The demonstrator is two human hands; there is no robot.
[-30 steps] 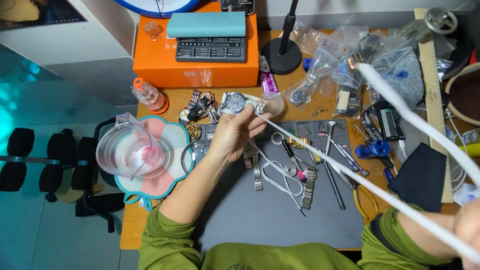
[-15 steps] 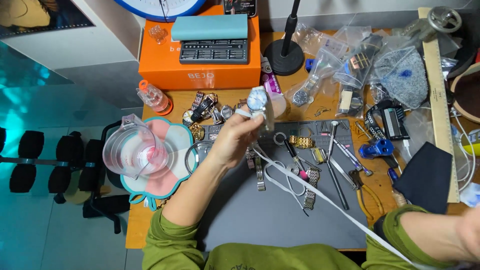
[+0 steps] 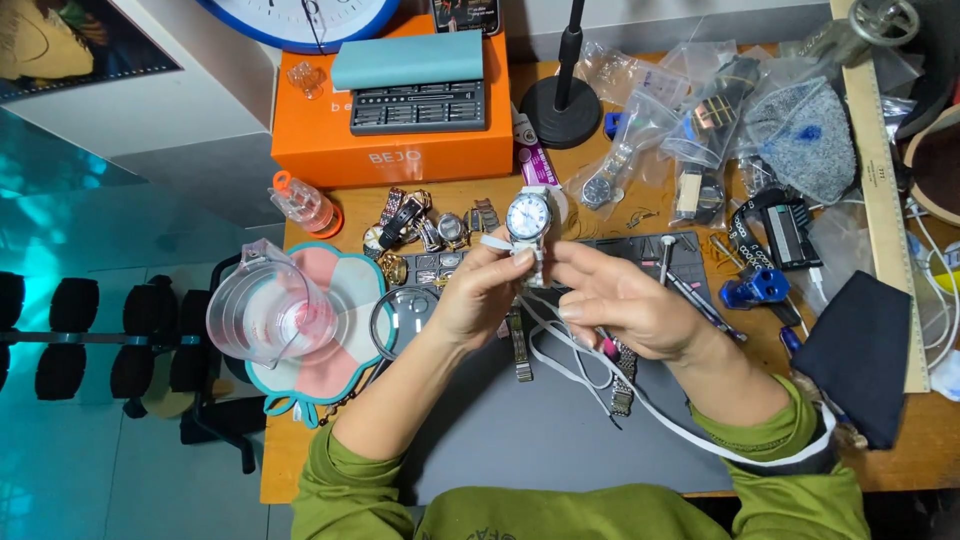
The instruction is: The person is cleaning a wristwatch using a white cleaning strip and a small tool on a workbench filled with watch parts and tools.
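Since half a second ago, our right hand has come in from the lower right edge to meet the left hand at the middle of the bench, and the wristwatch now sits between them rather than in the left hand alone. We pinch the wristwatch with the left thumb and fingers closed on its band just below the case. The right hand is half curled, fingertips close against the band's lower part; whether it truly grips, we cannot tell.

The wristwatch has a round pale blue dial in a silver case on a white band, held face up above the far edge of the grey work mat. A thin white cord trails from under our hands across the mat to the right sleeve.

Around us the textures are mixed: smooth rubbery mat, glossy orange box with a dark tool tray on top, a clear plastic measuring jug on a flower-shaped coaster, crinkled clear plastic bags and a heap of metal watches just behind our left hand.

Bare mat lies open near us; toward the far side and right, tools and bags crowd close, and the jug stands just off the mat's left edge.
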